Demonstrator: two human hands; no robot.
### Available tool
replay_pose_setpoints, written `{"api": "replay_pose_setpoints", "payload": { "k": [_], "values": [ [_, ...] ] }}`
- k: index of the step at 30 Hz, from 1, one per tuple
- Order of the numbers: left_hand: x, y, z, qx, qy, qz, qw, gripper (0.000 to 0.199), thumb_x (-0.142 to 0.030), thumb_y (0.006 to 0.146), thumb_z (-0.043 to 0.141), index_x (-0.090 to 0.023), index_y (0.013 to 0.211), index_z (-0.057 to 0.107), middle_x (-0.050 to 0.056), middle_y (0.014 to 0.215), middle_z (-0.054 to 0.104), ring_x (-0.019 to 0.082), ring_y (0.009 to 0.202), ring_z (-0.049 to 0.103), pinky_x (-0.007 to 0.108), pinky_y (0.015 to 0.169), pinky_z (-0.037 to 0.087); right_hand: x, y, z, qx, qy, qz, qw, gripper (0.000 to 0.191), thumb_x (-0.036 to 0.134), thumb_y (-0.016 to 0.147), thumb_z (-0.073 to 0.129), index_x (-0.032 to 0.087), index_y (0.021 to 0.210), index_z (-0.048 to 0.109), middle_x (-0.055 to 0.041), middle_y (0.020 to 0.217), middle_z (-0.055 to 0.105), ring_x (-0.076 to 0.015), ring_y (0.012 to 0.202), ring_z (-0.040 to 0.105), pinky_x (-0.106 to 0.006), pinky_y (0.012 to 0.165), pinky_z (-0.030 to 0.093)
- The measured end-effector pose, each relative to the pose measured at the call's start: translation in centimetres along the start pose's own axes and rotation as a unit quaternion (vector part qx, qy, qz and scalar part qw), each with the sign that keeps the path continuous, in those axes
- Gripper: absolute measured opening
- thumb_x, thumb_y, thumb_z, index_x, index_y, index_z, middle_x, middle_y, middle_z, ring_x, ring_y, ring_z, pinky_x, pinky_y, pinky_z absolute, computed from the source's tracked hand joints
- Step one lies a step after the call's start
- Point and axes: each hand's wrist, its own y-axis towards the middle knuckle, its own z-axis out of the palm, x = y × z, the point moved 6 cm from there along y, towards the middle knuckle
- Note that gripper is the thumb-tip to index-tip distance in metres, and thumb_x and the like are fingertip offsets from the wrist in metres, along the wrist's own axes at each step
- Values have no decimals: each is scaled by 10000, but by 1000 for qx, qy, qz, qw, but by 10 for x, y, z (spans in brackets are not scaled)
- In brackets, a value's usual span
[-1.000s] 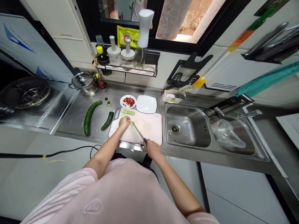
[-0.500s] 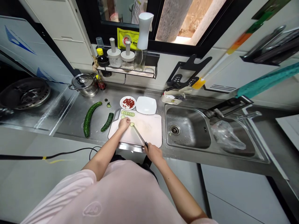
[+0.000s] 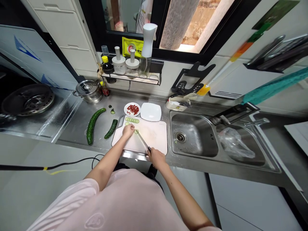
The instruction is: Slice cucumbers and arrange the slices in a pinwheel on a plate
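My right hand (image 3: pixel 156 158) is closed around the handle of a knife (image 3: pixel 143 141), whose blade points away from me and to the left over the white cutting board (image 3: pixel 154 134). At the blade's tip is a round cucumber slice (image 3: pixel 136 132); whether it rests on the blade or the board I cannot tell. Just left of it my left hand (image 3: pixel 128 130) has its fingers drawn together; anything between them is hidden. Beyond that hand a row of cucumber slices (image 3: pixel 132 120) overlaps on the board, with a single slice close by. A cut cucumber piece (image 3: pixel 111 129) lies left of the board.
A whole cucumber (image 3: pixel 94 125) and small cucumber ends (image 3: pixel 112 111) lie on the steel counter. Behind the board stand a plate of chopped red pieces (image 3: pixel 132 109) and a white square plate (image 3: pixel 150 111). The sink (image 3: pixel 194 138) is at right, a lidded pot (image 3: pixel 88 91) at back left.
The view has tilted slightly, so everything sits a little lower. Both hands, the knife and the slice at its tip keep nearly the same places on the board.
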Motion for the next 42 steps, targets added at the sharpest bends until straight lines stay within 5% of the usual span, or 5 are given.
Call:
{"api": "replay_pose_setpoints", "payload": {
  "k": [42],
  "values": [
    [-5,-6,-4,-15,14,17,1000,161,-231,725,597,-239,879,643,0,800,668,157,796,598,241,704,410,-19,-27,8,20,3,15,1000,391,450,945,303,172,1043,560,-127,982,667,-243,945,630,-327,762,414]
  ]
}}
